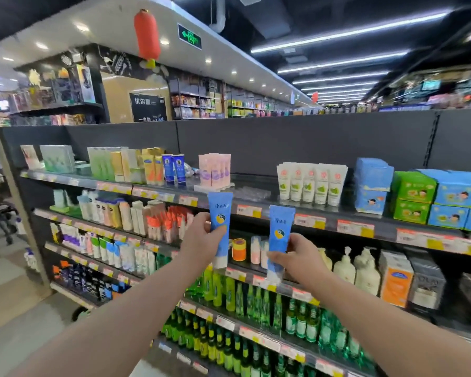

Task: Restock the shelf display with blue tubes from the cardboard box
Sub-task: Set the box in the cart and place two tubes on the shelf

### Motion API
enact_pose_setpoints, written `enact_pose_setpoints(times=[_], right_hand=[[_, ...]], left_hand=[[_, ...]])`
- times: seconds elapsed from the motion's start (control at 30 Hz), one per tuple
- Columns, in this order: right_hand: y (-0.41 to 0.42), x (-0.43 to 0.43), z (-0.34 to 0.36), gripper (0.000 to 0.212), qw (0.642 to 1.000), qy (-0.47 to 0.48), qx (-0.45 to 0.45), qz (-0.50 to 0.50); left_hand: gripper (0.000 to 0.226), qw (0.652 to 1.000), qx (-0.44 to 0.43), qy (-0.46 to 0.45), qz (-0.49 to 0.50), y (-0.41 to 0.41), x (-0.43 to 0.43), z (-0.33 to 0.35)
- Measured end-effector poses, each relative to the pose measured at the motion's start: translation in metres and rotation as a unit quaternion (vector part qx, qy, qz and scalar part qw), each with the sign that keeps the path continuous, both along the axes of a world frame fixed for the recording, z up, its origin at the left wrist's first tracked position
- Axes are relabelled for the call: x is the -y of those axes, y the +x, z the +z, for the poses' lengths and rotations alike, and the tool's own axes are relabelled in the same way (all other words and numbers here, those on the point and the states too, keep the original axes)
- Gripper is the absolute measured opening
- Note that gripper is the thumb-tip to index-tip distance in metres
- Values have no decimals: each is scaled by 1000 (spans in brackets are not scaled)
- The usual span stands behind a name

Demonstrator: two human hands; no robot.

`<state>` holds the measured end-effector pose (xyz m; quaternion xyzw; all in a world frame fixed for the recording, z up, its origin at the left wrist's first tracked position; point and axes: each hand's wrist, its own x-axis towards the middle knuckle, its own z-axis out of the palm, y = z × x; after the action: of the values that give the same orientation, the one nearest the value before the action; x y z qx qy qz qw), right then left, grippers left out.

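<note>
- Left grip (pixel 201 238): curling round the lower half of a blue tube (pixel 220 206) and holding it upright, white cap end down, in front of the price-tag rail (pixel 249 210).
- Right grip (pixel 299 257): pinching a second blue tube (pixel 281 224) just above its cap. This tube is also standing upright, at 3 o'clock of the first and slightly lower. The two tubes are not touching.
- Top shelf (pixel 253 180): showing a dark bare stretch at 12 o'clock of both tubes, with something clear and blurred lying on it.
- Pink tubes (pixel 215 170): flanking that stretch at 10 o'clock.
- White tubes with green prints (pixel 310 183): flanking it at 2 o'clock.
- Dark blue tubes (pixel 174 168): standing at 9 o'clock of the pink ones.
- Blue boxes (pixel 373 183) and green boxes (pixel 413 197): stacking up at 3 o'clock of the white tubes.
- Orange jar (pixel 239 249): sitting on the shelf below, showing between the two grips.
- Green bottles (pixel 229 289): filling the lower shelves at 6 o'clock, under both forearms.
</note>
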<state>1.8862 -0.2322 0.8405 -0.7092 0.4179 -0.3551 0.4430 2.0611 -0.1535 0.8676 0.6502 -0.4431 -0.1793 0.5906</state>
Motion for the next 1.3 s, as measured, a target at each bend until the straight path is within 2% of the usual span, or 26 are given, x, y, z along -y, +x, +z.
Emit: enact_pose_setpoints(times=[0.27, 0.53, 0.67, 0.8, 1.03, 1.3], right_hand=[[48, 74, 8, 34, 999, 6, 10, -52], [132, 193, 12, 40, 999, -10, 10, -44], [160, 259, 30, 33, 998, -38, 5, -52], [173, 306, 40, 30, 995, -64, 4, -75], [187, 349, 36, 36, 991, -72, -15, -111], [198, 372, 33, 31, 972, -77, -72, -211]], left_hand=[[16, 999, -31, -6, -40, 62, 75, -13], [7, 999, 17, -19, -31, 135, 175, 7], [12, 999, 27, -28, -28, 161, 244, 25], [14, 998, 0, -37, -42, 172, 303, 24], [16, 994, 7, -48, -95, 175, 374, 22], [14, 983, 42, -53, -168, 190, 434, 23]])
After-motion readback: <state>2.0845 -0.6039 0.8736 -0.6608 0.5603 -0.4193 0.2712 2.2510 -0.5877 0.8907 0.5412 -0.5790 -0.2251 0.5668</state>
